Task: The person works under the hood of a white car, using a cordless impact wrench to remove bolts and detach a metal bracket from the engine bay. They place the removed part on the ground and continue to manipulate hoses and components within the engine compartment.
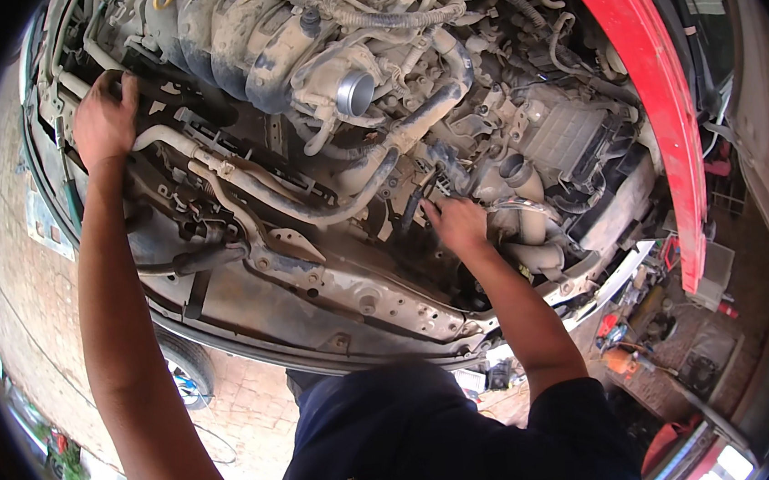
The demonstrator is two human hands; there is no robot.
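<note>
Left arm fully extended; left hand (104,118) lies palm-down, fingers curled over the black far edge of the dusty engine bay (198,96), gripping nothing loose. Right arm bent; right hand (458,223) reaches down among grey hoses, fingertips at a black hose (411,208); grip cannot be told. Silver round pipe opening (355,93) lies between hands. Red raised bonnet edge (654,79) right of right hand.
</note>
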